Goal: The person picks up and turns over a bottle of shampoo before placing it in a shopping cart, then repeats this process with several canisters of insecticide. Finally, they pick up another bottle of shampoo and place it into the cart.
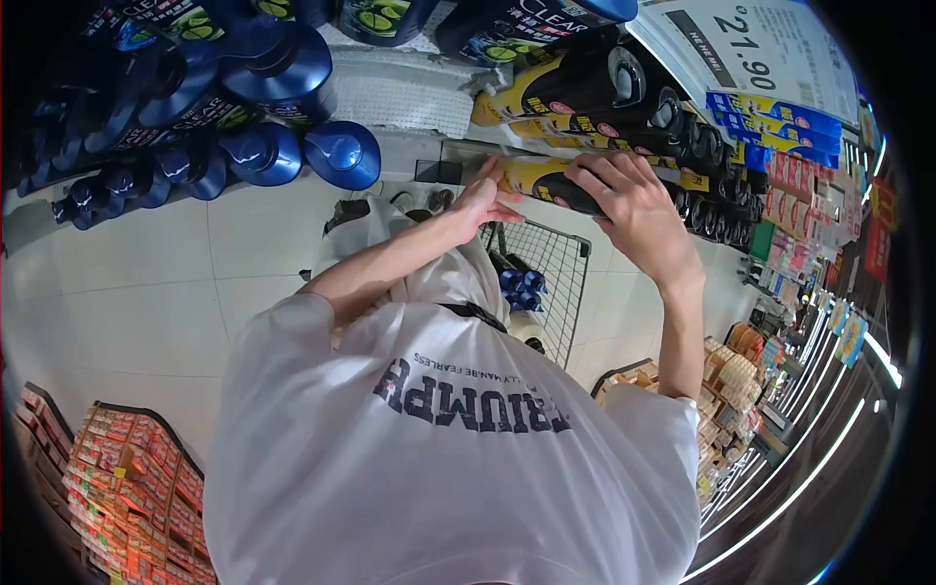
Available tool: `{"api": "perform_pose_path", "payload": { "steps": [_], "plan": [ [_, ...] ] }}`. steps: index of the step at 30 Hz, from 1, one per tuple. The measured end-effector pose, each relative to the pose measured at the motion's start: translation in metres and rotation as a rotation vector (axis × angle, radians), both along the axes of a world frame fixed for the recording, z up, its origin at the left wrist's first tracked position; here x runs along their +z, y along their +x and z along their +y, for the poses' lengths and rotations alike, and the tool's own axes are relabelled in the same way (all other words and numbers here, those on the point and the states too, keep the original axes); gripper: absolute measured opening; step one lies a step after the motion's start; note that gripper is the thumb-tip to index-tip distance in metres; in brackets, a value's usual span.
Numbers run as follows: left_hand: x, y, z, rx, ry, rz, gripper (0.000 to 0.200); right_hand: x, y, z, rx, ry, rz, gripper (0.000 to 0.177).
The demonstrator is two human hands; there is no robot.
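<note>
A yellow and black bottle lies nearly sideways between my two hands, at the front of the shelf. My right hand is closed over its dark part from above, fingers curled round it. At the yellow end, my left hand cups the bottle's base between thumb and fingers. Similar yellow and black bottles stand in rows just behind it on the shelf. To the left are dark blue pump bottles, some with CLEAR labels.
Below my hands is a wire shopping cart with dark and blue bottles in it. A price sign reading 21.90 hangs at upper right. Stacked goods stand at lower left, and more shelves at right.
</note>
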State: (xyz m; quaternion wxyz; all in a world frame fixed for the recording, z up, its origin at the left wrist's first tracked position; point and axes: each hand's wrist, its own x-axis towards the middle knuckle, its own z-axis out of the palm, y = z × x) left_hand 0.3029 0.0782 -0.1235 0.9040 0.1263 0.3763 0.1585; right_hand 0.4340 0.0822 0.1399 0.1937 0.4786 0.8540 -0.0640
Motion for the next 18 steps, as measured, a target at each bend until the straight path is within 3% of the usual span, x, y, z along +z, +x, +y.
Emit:
{"api": "perform_pose_path", "payload": {
  "steps": [16,18],
  "plan": [
    [-0.015,0.026,0.002,0.020,0.017,0.089,0.068,-0.016,0.014,-0.002,0.080,0.174,0.008,0.044],
    [-0.012,0.026,0.005,0.015,0.010,0.077,0.061,-0.016,0.009,-0.005,0.097,0.247,0.020,0.043]
  ]
}}
